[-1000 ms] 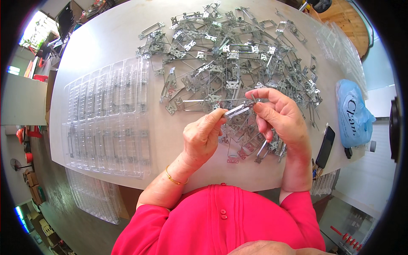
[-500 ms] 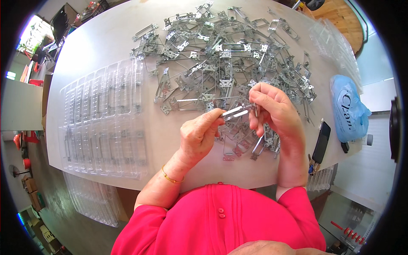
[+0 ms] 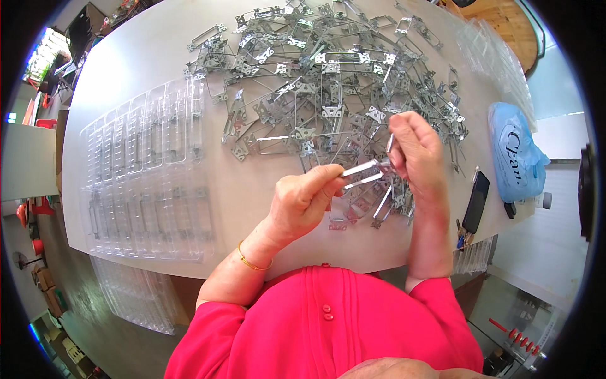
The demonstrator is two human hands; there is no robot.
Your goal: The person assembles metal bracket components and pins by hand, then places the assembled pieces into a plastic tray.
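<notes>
My left hand (image 3: 303, 201) pinches one end of a narrow metal frame bracket (image 3: 362, 169) between thumb and fingers. The bracket's far end, with its small plate, meets the fingers of my right hand (image 3: 418, 151). A thin shiny metal strip (image 3: 390, 141) stands out from the right hand's curled fingers; whether it belongs to the same bracket I cannot tell. Just beyond both hands spreads a loose heap of similar metal brackets (image 3: 331, 112), and a few more lie beneath the right hand.
At the left, a clear plastic tray (image 3: 205, 235) with brackets in its slots lies on the white table (image 3: 243, 218). On the right are a blue plastic bag (image 3: 514, 151), a black phone (image 3: 476, 202) and keys (image 3: 463, 239). More clear trays (image 3: 495, 60) lie at the far right.
The right hand has turned and shifted slightly right, bringing the thin strip into clearer sight. The left hand has moved a little right, still pinching the bracket. The whole view has shifted slightly.
</notes>
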